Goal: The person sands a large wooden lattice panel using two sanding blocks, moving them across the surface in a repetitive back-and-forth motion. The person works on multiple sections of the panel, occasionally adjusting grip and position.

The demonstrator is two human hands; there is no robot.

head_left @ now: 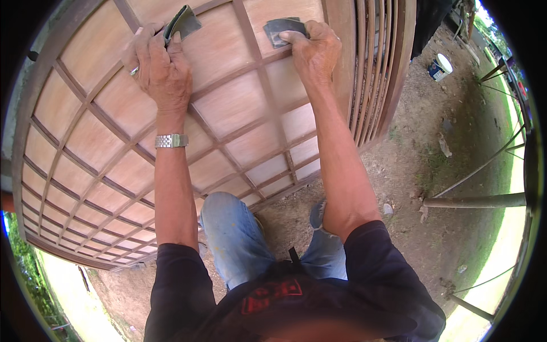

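A wooden lattice panel [228, 102] with square recessed fields and raised dark strips stands before me. Near its top, my left hand [164, 64] grips a folded dark sheet [188, 23], which looks like sandpaper, between thumb and fingers; a metal-band watch is on that wrist. To the right, my right hand [316, 51] pinches another dark, sandpaper-like piece [275, 36] against or just over an upper square of the panel. The two hands are apart, with several lattice strips between them. Fingers hide part of both pieces.
Vertical slats [371, 77] edge the panel on the right. Beyond them, a white and blue bucket [440, 67] stands on bare dirt. A pole [474, 201] lies or reaches across at far right. My knees in jeans [233, 235] are close under the panel.
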